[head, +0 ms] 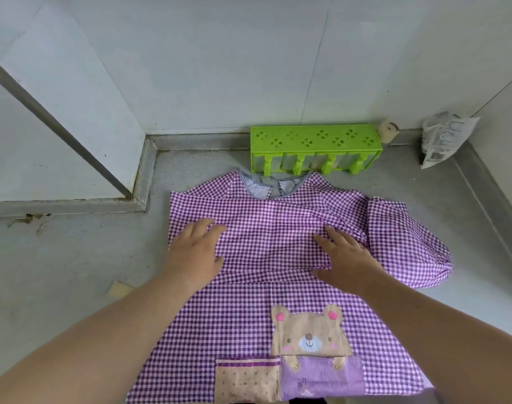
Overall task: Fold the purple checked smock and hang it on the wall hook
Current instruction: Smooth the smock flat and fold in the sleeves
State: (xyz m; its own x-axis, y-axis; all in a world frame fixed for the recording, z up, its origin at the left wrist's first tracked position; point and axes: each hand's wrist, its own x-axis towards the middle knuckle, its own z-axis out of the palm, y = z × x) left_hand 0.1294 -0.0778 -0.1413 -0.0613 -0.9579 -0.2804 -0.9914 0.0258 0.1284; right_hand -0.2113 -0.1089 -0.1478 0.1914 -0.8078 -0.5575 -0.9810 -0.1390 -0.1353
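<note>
The purple checked smock (266, 223) lies flat on the grey floor, neck opening toward the wall, a bear patch and pockets near its lower hem. Its left sleeve is folded across the chest; the right sleeve (406, 243) lies spread out to the right. My left hand (195, 249) rests flat with straight fingers on the smock's left side. My right hand (346, 255) presses flat on the folded sleeve near the middle. A green plastic hook rack (316, 141) with several pegs stands on the floor against the wall, just beyond the collar.
White wall panels enclose the corner behind and to the left, with a raised grey kerb (144, 176) along them. A white printed bag (444, 138) leans in the right corner. A small beige roll (387, 131) sits beside the rack. A tan scrap (119, 288) lies on the floor at left.
</note>
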